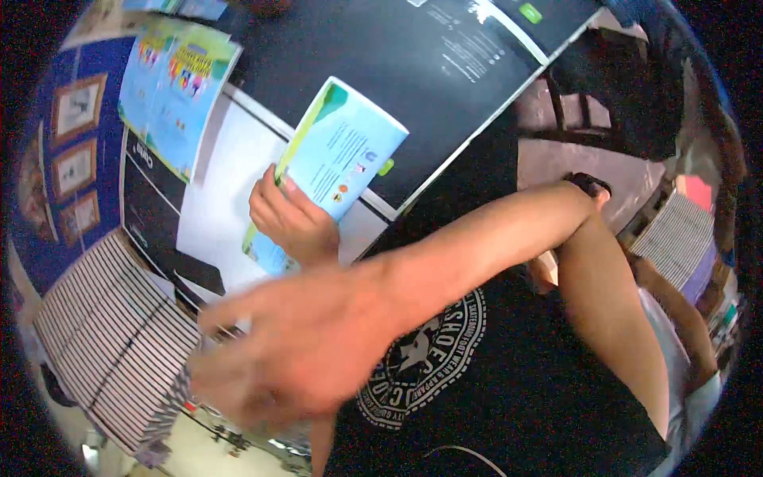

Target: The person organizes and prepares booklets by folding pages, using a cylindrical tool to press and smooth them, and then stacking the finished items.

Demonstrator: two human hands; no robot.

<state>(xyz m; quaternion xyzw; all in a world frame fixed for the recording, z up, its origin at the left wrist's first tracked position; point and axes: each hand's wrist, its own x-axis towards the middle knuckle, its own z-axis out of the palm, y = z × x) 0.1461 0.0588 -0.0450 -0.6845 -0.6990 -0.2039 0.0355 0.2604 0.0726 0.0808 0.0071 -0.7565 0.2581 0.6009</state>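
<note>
My left hand (294, 215) is closed around the left edge of a light blue and green booklet (362, 139), with its fingers lying over the printed cover. The booklet is tilted above a white surface and a dark printed box. My right hand (286, 350) crosses in front, nearer to the camera, and covers the left wrist and most of the left forearm. Motion smears its fingers, so I cannot make out whether they hold anything. The right forearm comes in from the right.
Similar blue booklets (179, 95) lie at the upper left, beside the white surface (226, 179). A large dark box (342, 48) spans the top. Striped pieces (111, 334) stand at the lower left, and another striped piece (675, 238) at the right. Framed pictures (75, 171) hang on a blue wall.
</note>
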